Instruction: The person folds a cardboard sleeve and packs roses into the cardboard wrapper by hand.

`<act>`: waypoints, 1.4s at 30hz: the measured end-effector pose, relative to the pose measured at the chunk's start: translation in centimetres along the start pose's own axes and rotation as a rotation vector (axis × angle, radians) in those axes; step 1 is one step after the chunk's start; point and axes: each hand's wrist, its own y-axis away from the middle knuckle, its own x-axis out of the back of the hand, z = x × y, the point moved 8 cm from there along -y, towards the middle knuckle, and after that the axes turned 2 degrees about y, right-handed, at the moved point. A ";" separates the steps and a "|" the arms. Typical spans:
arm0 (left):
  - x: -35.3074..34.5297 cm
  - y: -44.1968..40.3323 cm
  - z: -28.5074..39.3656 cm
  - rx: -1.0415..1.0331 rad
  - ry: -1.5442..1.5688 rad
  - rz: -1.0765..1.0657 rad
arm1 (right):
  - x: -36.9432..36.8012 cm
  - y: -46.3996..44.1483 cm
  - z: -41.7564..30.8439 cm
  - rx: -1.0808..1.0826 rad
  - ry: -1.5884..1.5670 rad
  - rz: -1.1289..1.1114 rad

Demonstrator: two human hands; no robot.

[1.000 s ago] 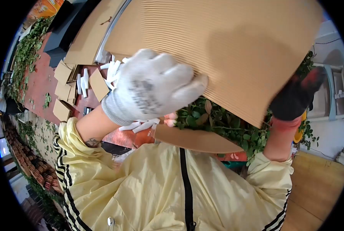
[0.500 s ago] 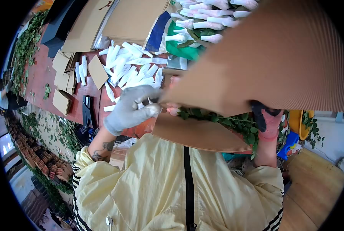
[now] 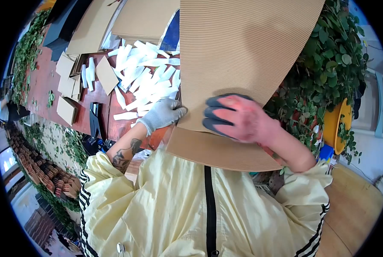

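Note:
A large sheet of corrugated cardboard lies in front of me, with a curved lower flap against my jacket. My left hand, in a grey glove, grips the sheet's left edge near the fold. On top of the sheet, my right hand in a pink glove with dark fingertips rests with its fingers apart, pressing on the surface. Whatever lies under the cardboard is hidden.
White foam net sleeves are piled left of the sheet. A black stapler and small cardboard pieces lie on the red table. Leafy stems and a yellow tub are at the right.
The raised cardboard has come down over the pink flowers and leafy stems, now hidden. My right hand has moved left from its edge onto its top; my left hand now grips its left edge.

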 end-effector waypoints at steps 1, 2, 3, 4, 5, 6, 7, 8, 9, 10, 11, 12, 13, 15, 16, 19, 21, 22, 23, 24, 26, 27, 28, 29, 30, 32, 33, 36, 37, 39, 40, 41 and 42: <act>0.1 -0.1 0.2 0.000 0.000 0.002 | -2.0 0.4 0.1 0.002 0.001 0.001; 0.4 0.0 0.4 0.024 -0.059 0.015 | -4.8 0.9 0.6 -0.041 -0.014 -0.069; 0.6 0.0 0.3 0.049 -0.115 0.027 | -7.7 1.3 1.1 -0.082 -0.029 -0.141; 0.9 0.1 -0.1 0.052 -0.105 0.037 | -10.4 1.7 1.7 -0.117 -0.042 -0.215; 1.6 0.4 1.0 -0.168 -0.228 0.145 | -12.8 1.9 2.3 -0.144 -0.055 -0.291; 2.0 1.3 1.7 -0.379 -0.350 0.264 | -14.7 1.8 2.8 -0.158 -0.067 -0.370; 2.2 2.0 1.8 -0.536 -0.468 0.338 | -15.8 2.0 3.3 -0.213 -0.078 -0.450; 2.8 2.3 0.7 -0.503 -0.442 0.371 | -16.0 2.3 2.7 -0.163 -0.085 -0.467; 3.4 3.3 1.7 -0.602 -0.592 0.417 | -15.4 2.0 2.9 -0.189 -0.119 -0.412; 3.9 4.0 2.3 -0.695 -0.756 0.456 | -15.0 1.6 3.3 -0.218 -0.154 -0.351; 4.8 3.4 1.4 -0.565 -0.723 0.468 | -15.2 1.5 3.2 -0.205 -0.168 -0.362; 5.8 3.2 1.3 -0.526 -0.770 0.531 | -15.2 1.2 3.1 -0.193 -0.181 -0.373; 6.8 3.0 1.1 -0.494 -0.752 0.556 | -14.8 0.9 3.4 -0.197 -0.235 -0.352; 7.8 2.8 1.8 -0.474 -0.728 0.594 | -13.8 1.4 3.3 -0.200 -0.272 -0.337; 8.1 2.7 1.6 -0.390 -0.570 0.526 | -13.8 2.1 3.1 -0.200 -0.168 -0.345; 9.0 6.7 3.5 -0.566 -0.386 0.617 | -15.1 1.0 2.9 -0.206 -0.012 -0.471; 12.1 9.5 2.5 -0.558 -0.308 0.739 | -15.3 0.9 2.9 -0.231 -0.042 -0.616; 14.9 11.1 1.9 -0.399 -0.421 0.860 | -15.1 1.0 2.9 -0.220 -0.034 -0.594; 18.1 12.0 -1.2 -0.374 -0.547 1.065 | -15.2 0.6 2.8 -0.207 -0.035 -0.579; 21.1 13.8 -2.7 -0.337 -0.587 1.250 | -15.2 0.5 2.9 -0.218 -0.035 -0.620; 25.5 15.8 -6.4 0.003 -0.556 1.342 | -15.5 1.0 3.1 -0.239 -0.033 -0.670; 26.2 16.0 -8.1 0.173 -0.565 1.277 | -15.9 1.4 3.1 -0.246 -0.036 -0.643; 26.4 15.7 -9.3 0.332 -0.611 1.202 | -15.9 1.6 3.1 -0.253 -0.038 -0.615; 27.0 15.5 -10.5 0.374 -0.576 1.187 | -15.9 1.4 3.3 -0.255 -0.034 -0.609; 27.8 14.9 -11.7 0.410 -0.545 1.168 | -15.8 1.4 3.2 -0.245 -0.015 -0.611; 29.6 14.3 -13.3 0.418 -0.526 1.217 | -15.5 1.3 2.8 -0.232 0.009 -0.609; 30.7 14.5 -14.1 0.435 -0.500 1.269 | -15.4 1.2 2.8 -0.243 -0.014 -0.620; 34.7 16.6 -14.2 0.320 -0.567 1.614 | -15.4 0.8 3.0 -0.253 -0.021 -0.617; 36.0 17.0 -13.6 0.258 -0.572 1.644 | -15.5 1.0 3.0 -0.252 -0.020 -0.620; 38.3 16.2 -12.6 0.366 -0.588 1.574 | -15.6 1.2 3.1 -0.248 0.000 -0.610; 39.2 15.8 -12.5 0.486 -0.605 1.495 | -15.5 1.1 3.0 -0.234 0.010 -0.605; 40.0 13.8 -12.8 0.470 -0.688 1.347 | -15.4 1.0 3.0 -0.236 0.021 -0.601; 40.7 13.5 -13.5 0.462 -0.685 1.357 | -15.4 0.9 2.9 -0.241 0.007 -0.616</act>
